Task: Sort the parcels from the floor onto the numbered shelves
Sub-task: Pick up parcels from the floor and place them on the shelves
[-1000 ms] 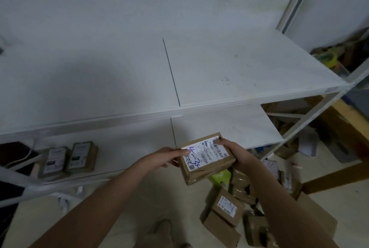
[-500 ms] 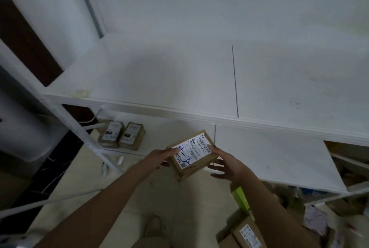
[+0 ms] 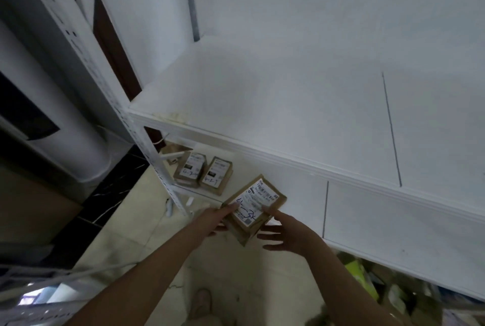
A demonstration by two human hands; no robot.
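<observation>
Between the two hands, just at the front edge of the lower shelf [image 3: 372, 220], a parcel [image 3: 253, 208] is being held. The left hand [image 3: 212, 222] is gripping its near left corner, thumb lying on top and the other fingers going out of sight beneath. The right hand [image 3: 286, 231] is not clasping it: its fingers are spreading out fairly straight, and only one fingertip is touching the near edge of the label.

The parcel is a small brown cardboard box, flat and oblong, with a white shipping label facing up. A barcode is showing at the far end, and blue handwritten figures are running across the near end, reading something like "4-34". Its long axis is pointing away from the person and slanting to the right, toward the shelving. Whether its underside is resting on the board or hanging just above it is impossible to tell.

Farther left on the same board, two shelved parcels [image 3: 189, 169] [image 3: 216, 174] are lying side by side, labels up, beside the white upright post [image 3: 147, 147]. The upper shelf [image 3: 288, 115] is jutting out above, hiding the back of the lower one. Below, a foot [image 3: 200, 302] is standing on the pale floor [image 3: 131, 233]. Floor clutter [image 3: 393, 296] at the lower right is blurring into brown and green shapes, cut off by the frame edge.
</observation>
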